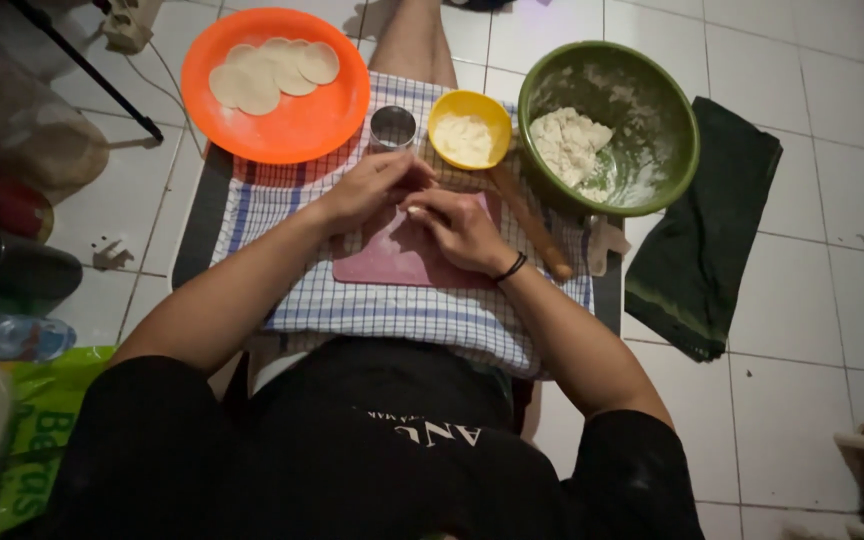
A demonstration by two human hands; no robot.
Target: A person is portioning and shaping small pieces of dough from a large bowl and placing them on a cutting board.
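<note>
My left hand (370,187) and my right hand (460,228) meet over a pink cutting board (384,262) that lies on a blue-checked cloth (392,310). The fingers of both hands are curled together around a small pale piece of dough (416,211), mostly hidden. A black band circles my right wrist. A wooden rolling pin (530,222) lies just right of my right hand. Beyond the hands stand a round metal cutter (393,127) and a small yellow bowl (493,118) of flour.
An orange plate (292,125) at the back left carries several flat dough rounds (272,72). A green bowl (677,125) at the back right holds a lump of dough. A dark green towel (702,240) lies on the white tiles to the right. Bottles and bags crowd the left edge.
</note>
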